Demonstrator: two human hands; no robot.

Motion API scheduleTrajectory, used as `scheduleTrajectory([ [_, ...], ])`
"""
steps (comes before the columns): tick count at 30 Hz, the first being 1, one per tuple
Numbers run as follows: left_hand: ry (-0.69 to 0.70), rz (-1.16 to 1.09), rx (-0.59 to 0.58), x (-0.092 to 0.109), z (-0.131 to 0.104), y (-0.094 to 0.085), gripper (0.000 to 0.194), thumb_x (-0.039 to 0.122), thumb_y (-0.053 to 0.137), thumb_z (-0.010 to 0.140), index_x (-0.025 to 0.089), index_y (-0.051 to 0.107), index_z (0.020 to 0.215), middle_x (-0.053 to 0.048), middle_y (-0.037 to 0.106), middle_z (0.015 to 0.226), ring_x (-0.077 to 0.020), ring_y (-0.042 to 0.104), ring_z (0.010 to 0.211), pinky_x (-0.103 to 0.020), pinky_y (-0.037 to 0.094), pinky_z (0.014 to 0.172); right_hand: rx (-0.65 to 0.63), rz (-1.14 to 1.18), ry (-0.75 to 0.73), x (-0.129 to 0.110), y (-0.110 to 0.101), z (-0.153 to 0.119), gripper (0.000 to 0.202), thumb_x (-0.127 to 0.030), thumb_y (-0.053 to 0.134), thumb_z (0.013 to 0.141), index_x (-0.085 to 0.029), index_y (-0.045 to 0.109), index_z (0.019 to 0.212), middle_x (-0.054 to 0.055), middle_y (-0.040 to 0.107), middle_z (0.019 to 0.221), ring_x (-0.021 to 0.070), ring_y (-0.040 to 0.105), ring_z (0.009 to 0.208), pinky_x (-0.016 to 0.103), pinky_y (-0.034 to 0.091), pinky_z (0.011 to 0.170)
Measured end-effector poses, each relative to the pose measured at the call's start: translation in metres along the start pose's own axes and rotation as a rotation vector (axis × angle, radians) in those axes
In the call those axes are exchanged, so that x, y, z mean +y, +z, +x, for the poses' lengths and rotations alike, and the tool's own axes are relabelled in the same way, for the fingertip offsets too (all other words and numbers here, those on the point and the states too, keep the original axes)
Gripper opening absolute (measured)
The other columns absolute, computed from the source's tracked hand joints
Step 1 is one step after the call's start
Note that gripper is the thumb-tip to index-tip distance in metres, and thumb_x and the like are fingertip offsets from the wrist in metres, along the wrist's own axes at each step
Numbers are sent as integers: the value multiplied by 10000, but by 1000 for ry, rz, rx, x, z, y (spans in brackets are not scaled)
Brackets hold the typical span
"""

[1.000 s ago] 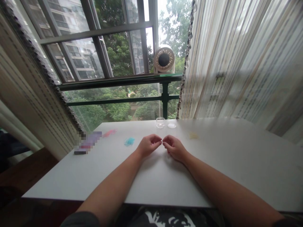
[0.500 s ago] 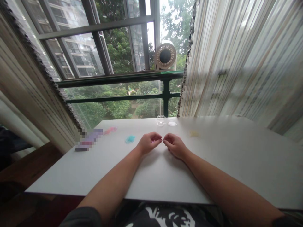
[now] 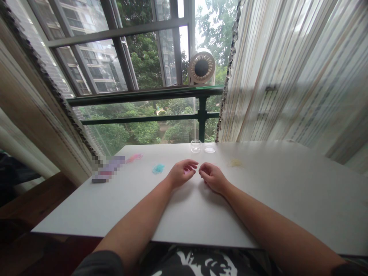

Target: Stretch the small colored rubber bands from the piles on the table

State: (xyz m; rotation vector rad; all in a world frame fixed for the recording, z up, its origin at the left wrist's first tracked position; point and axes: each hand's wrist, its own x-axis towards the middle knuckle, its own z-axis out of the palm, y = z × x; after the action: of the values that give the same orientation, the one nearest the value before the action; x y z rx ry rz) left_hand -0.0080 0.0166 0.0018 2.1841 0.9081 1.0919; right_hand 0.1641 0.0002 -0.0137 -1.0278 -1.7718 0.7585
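Note:
My left hand hovers over the middle of the table, its fingers parted from the thumb. A bit of pinkish purple stuff shows in that gap; whether it lies behind the hand or touches the palm I cannot tell. Close on the right is my right hand, fingers curled and thumb pressed to them; anything in the pinch is too small to make out. Left of the hands lies a loose heap of tiny teal pieces. Yellowish pieces are scattered on the right. A little pink shows behind my right hand.
A clear round tub and its clear lid stand near the white table's far edge. Pink pieces and a blurred-out flat item lie at left. A fan sits by the window rail.
The fingers of my left hand have spread away from the thumb, and its tips have drawn slightly apart from the right hand. My right hand stays curled in nearly the same place.

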Motion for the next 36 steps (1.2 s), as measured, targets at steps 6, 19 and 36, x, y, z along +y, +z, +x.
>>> scheduleTrajectory([
  [6,63,40,-25,4,0,1,267,176,534,739,178,634,986,-68,640,902,-120,589,744,-237,470,693,-24,-1,-3,2,2,0,50,-208,487,722,-175,498,686,-47,482,523,82,442,443,201,348,438],
  [19,109,168,-63,4,1,-3,166,242,544,769,187,662,872,-44,616,794,-104,558,674,-220,451,656,-47,36,14,1,1,-1,72,-211,473,738,-176,472,675,-56,452,509,77,434,423,198,343,417],
  [36,69,182,11,-1,1,-3,207,334,578,754,151,657,808,-38,654,727,-110,571,645,-216,451,628,-16,79,-18,1,1,0,85,-233,521,728,-183,480,783,-65,454,536,71,417,426,194,332,410],
])
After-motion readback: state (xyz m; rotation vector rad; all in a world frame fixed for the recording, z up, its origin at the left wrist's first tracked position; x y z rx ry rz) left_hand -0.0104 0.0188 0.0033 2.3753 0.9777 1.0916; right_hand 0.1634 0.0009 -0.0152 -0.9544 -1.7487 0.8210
